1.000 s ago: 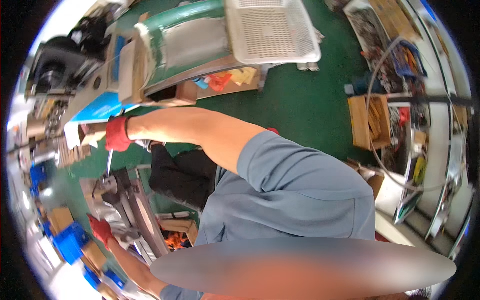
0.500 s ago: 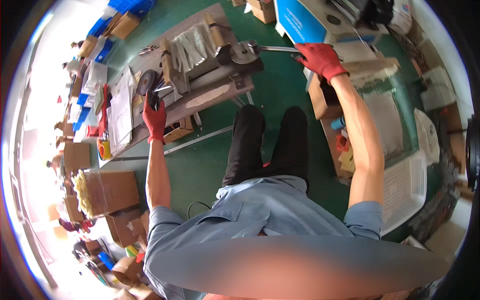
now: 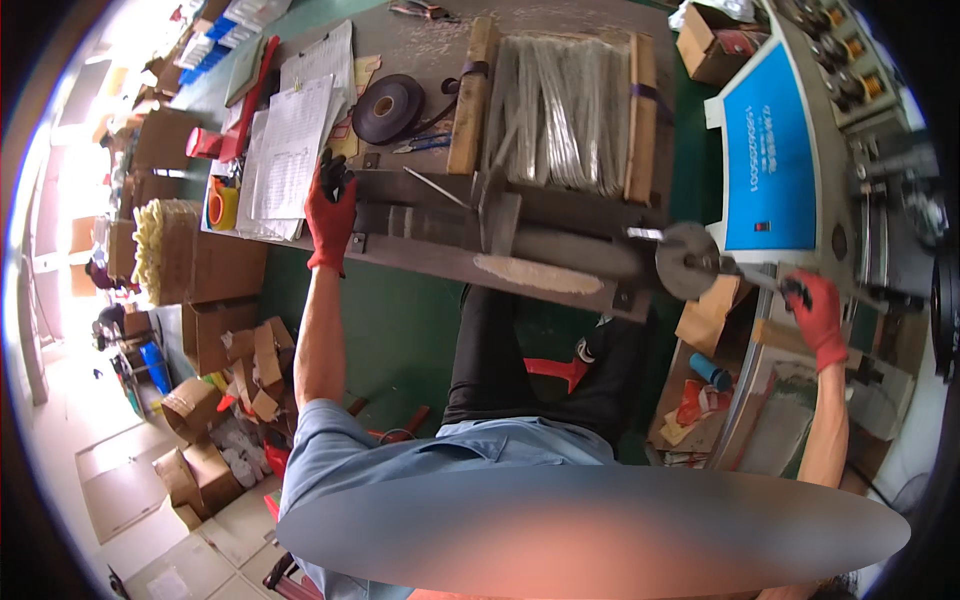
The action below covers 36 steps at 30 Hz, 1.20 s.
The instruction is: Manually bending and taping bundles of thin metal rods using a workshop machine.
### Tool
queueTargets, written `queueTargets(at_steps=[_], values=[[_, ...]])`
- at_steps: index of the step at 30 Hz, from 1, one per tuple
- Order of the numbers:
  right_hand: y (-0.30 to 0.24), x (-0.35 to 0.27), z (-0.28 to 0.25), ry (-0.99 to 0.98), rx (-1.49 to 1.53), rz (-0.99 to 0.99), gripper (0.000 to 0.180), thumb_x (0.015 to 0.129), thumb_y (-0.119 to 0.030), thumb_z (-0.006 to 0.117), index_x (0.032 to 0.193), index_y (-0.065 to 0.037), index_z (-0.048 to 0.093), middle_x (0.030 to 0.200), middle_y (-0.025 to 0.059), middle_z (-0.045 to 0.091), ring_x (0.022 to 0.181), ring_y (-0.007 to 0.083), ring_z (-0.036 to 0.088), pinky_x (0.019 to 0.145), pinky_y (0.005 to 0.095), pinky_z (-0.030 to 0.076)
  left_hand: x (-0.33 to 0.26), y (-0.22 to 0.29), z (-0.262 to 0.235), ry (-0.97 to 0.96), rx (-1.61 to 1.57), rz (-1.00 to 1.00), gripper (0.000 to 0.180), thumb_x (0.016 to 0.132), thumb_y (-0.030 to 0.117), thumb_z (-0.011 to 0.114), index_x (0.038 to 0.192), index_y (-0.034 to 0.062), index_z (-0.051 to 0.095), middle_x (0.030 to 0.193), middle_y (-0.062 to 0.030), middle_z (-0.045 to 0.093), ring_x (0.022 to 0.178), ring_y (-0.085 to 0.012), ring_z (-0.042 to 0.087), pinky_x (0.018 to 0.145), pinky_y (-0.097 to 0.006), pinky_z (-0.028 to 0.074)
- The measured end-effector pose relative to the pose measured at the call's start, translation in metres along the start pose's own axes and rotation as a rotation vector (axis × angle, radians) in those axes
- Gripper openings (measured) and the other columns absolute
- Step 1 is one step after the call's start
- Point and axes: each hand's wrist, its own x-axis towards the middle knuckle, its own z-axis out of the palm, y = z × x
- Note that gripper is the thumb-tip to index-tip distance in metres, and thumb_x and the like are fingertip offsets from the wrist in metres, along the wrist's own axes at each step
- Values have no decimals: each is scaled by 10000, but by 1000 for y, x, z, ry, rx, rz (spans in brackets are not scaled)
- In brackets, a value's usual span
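My right hand (image 3: 820,318), in a red glove with dark fingers, is closed round the end of a metal lever (image 3: 752,277). That lever runs to a round metal disc (image 3: 686,262) at the right end of a long dark metal fixture (image 3: 425,225) along the bench's near edge. At its left end, beside the papers, is my left hand (image 3: 332,205), likewise gloved. Its fingers are curled in, and what they hold, if anything, is hidden. A thin metal rod (image 3: 436,188) slants over the fixture. Behind it, many clear strips (image 3: 560,115) lie between two wooden blocks (image 3: 472,95).
On the bench (image 3: 540,282) lie a black tape roll (image 3: 388,108), blue-handled pliers (image 3: 425,143), red-handled pliers (image 3: 423,10) and printed papers (image 3: 295,140). A blue-fronted machine (image 3: 770,150) stands at right. Cardboard boxes (image 3: 215,335) are piled at left; a red stool part (image 3: 556,370) shows below.
The view has shifted closer over the bench. My right hand has swung the lever round toward me. My left hand is now apart from the thin rod it was close to.
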Motion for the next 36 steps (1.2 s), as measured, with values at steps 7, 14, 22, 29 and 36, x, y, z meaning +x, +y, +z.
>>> queueTargets(at_steps=[7,14,22,29,36], values=[[5,26,-3,-148,-80,158,340,789,-180,670,1116,-90,639,960,161,664,849,359,626,775,416,490,54,11,14,-130,-74,-200,583,815,122,691,1347,29,473,1168,-120,646,1040,-198,633,899,-312,479],[-124,130,15,259,109,176,352,814,-174,681,1155,-104,632,1039,133,668,912,325,641,793,385,515,83,41,33,-464,161,24,706,735,195,739,1361,55,445,1194,-141,608,1101,-304,575,928,-393,457],[-304,207,54,230,295,241,332,791,-225,681,1091,-87,649,969,123,673,884,317,634,785,396,509,126,58,105,-540,304,210,893,682,297,775,1424,68,333,1386,-141,459,1286,-338,418,1024,-441,363],[-307,179,72,230,424,506,370,803,-270,673,1127,-94,637,972,129,682,863,329,647,739,409,521,150,45,120,-764,157,181,731,722,271,710,1380,99,442,1223,-143,606,1151,-324,542,992,-425,391],[-227,155,75,288,490,662,394,806,-282,663,1141,-83,607,938,148,670,880,343,640,756,429,515,174,49,89,-818,130,187,418,777,209,650,1188,132,640,1099,-119,671,1010,-304,620,893,-388,471]])
